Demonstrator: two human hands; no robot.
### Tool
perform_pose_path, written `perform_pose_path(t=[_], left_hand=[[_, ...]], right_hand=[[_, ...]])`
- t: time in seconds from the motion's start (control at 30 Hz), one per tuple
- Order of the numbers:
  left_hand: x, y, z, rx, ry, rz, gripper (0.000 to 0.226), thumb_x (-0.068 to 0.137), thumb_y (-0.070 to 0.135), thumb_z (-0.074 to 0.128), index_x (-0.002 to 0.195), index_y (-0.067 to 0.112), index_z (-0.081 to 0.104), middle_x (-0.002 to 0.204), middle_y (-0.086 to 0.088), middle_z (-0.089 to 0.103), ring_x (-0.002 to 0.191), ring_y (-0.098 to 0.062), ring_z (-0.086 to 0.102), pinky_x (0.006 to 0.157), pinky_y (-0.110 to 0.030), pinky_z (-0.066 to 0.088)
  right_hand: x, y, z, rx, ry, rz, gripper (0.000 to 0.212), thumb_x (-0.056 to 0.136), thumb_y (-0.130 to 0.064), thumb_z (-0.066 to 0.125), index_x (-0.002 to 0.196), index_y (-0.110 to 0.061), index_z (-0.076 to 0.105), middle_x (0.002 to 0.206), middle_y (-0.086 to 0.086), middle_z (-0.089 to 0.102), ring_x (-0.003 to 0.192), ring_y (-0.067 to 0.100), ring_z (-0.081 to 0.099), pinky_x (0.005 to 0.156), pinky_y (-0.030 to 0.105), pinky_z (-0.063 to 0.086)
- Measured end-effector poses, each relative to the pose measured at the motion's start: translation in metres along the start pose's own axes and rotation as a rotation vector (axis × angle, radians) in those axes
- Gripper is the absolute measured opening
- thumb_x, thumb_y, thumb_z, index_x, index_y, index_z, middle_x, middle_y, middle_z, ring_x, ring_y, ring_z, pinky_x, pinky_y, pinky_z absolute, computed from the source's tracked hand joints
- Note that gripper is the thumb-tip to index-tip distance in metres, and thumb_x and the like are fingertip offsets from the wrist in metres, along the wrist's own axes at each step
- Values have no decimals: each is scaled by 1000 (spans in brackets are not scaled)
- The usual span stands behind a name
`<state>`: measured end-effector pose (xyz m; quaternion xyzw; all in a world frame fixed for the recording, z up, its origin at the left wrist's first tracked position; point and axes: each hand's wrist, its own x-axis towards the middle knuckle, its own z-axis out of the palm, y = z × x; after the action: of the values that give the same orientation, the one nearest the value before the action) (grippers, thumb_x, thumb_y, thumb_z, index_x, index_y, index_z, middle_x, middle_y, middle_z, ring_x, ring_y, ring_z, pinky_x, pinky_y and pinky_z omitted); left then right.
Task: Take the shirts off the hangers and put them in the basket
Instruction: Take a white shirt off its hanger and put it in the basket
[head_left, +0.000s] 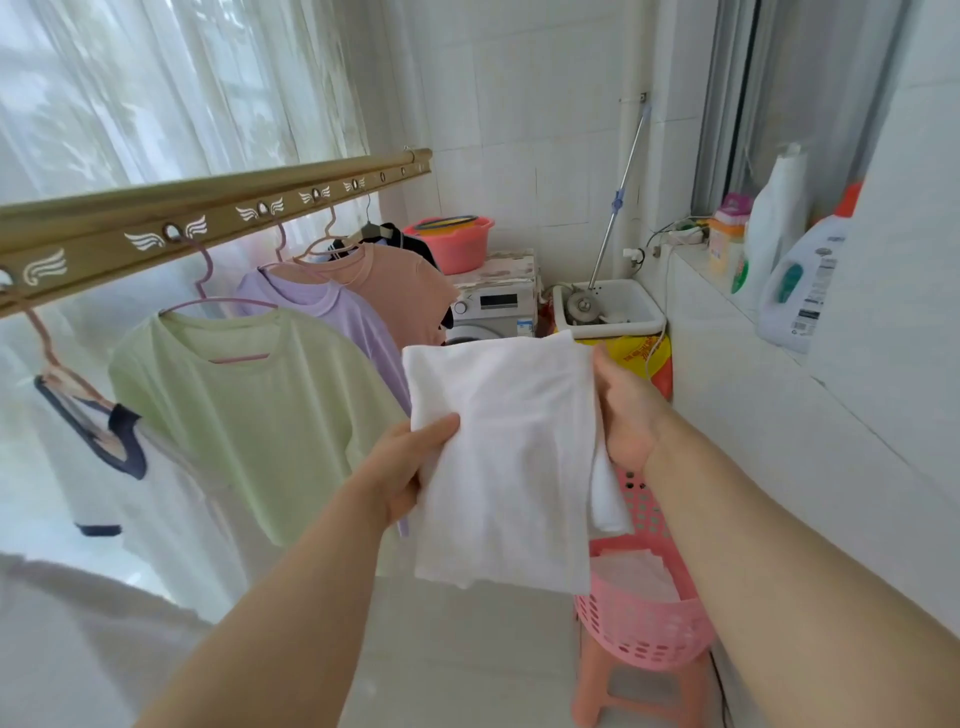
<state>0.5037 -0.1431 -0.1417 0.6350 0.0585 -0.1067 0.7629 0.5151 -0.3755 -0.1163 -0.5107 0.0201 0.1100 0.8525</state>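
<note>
From the head camera, a pink basket (649, 634) with a perforated wall stands on a pink stool (589, 691) on the floor by the tiled wall. Folded white cloth (634, 577) lies inside it, below the rim. Farther back, a pink basin (457, 254) sits on top of a washing machine (493, 312). Beside the machine is a white sink (618, 327), which holds what may be a metal kettle, though it is too small to be sure.

Both hands are raised in front of the person and hold a folded white shirt (504, 457) just above the basket. The left hand (410, 467) grips the shirt's left edge, with the thumb pressed on the front and the fingers hidden behind the cloth. The right hand (623, 410) grips the right edge, its fingers curled out of sight behind the fabric. The shirt hangs flat between them and covers part of the basket.

To the left, a gold rail (208, 223) carries hangers. On them hang a white shirt with dark trim (104, 457), a green shirt (249, 415), a purple shirt (332, 306) and a peach shirt (395, 291). Detergent bottles (805, 280) stand on the ledge at right.
</note>
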Motion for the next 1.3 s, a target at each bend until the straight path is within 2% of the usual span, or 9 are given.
perform_pose_path(t=[0.07,0.13,0.2,0.3,0.5,0.7,0.8,0.9,1.3], left_hand=[[9,4,3,40,148,-4,31,86,19,69,114,6,64,96,-12,74,83,-28,71,70,-38,58],[25,3,4,110,189,-12,27,89,19,67,113,9,63,95,-10,73,83,-27,70,68,-36,56],[41,1,6,162,224,-7,27,91,19,64,117,13,59,99,-7,70,87,-25,67,70,-35,54],[72,-3,11,163,284,14,32,92,19,61,123,15,56,103,-5,68,93,-25,65,81,-40,55],[149,-28,28,394,-61,-157,71,68,19,85,127,35,48,119,1,65,104,-24,66,82,-45,57],[235,-78,68,460,-95,-292,84,70,-5,78,133,32,36,119,3,58,110,-24,57,86,-45,53],[270,-105,99,513,-145,-341,92,70,-8,75,140,33,32,121,4,55,112,-25,53,85,-43,51],[301,-135,127,591,-194,-392,102,69,-10,73,147,33,23,130,1,50,120,-28,48,97,-49,47],[362,-272,186,853,-232,-655,113,72,-7,71,153,33,3,139,-7,46,125,-33,47,101,-49,45]], right_hand=[[7,21,-8,-112,-64,147,62,88,-61,46,123,-14,64,116,10,69,106,27,65,94,42,48],[16,42,-16,-238,-96,261,54,80,-36,69,125,-7,62,113,13,70,102,28,66,94,41,48],[30,54,-26,-167,-23,257,44,83,-15,68,124,0,61,112,15,70,101,29,65,94,42,49],[55,62,-37,-71,-28,286,37,86,-24,67,118,-6,65,113,14,70,107,31,65,100,47,45],[126,62,-91,-135,191,280,12,94,-9,54,103,-13,61,103,16,68,91,32,66,91,51,50],[186,66,-179,-274,286,379,32,93,-34,58,116,-12,62,104,10,72,95,28,69,91,46,52],[202,69,-220,-469,229,422,47,70,-16,82,114,-15,64,103,10,73,94,31,70,87,54,53],[214,78,-257,-590,290,485,61,59,-2,71,119,-11,60,107,14,68,98,34,66,87,54,53],[240,143,-382,-781,412,760,52,72,7,52,120,-13,47,114,12,58,104,32,57,81,38,53]])
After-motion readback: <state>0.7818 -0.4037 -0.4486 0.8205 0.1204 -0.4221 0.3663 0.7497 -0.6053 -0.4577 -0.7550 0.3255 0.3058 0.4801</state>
